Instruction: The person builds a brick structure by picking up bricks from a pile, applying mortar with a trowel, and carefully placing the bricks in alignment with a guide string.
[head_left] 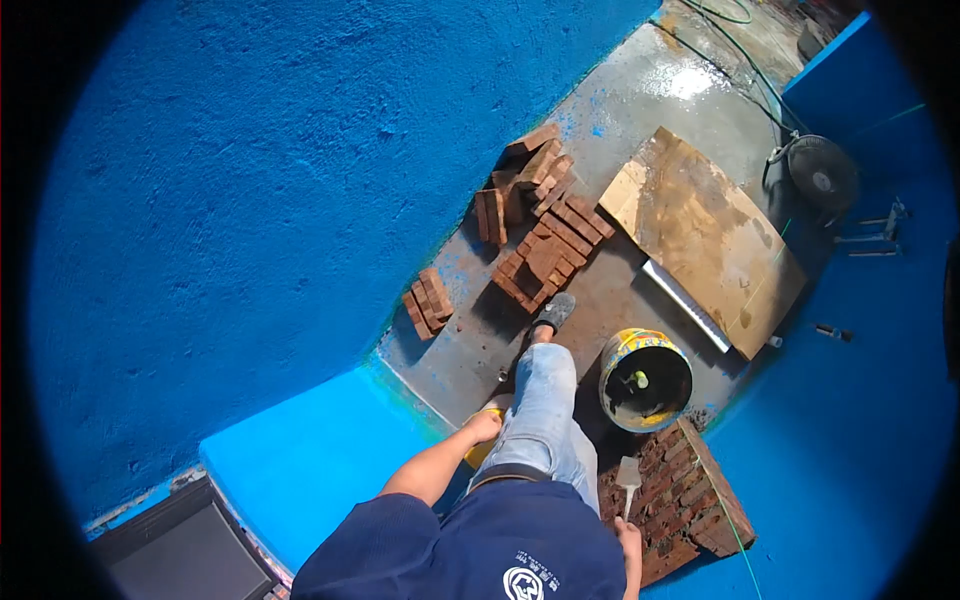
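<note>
My left hand [482, 426] is closed on a yellow bucket [477, 450] beside my left leg, largely hidden by that leg. My right hand [628, 540] grips a metal trowel [630, 474] with its blade pointing away from me. Under the trowel is a brick structure [685, 475] with mortar joints. A larger bucket [607, 375] with a yellow and blue outside and a dark inside stands right of my leg. Stacks of red bricks [543, 258] lie past my foot, with a smaller pile [427, 302] to their left.
Blue walls [230, 220] flank the concrete floor [650, 95]. A stained board [700, 230] lies beside a metal bar [685, 305]. A round fan-like object [820, 180], hoses [750, 80] and wall fittings [878, 238] are on the right. A dark tray [170, 560] is at lower left.
</note>
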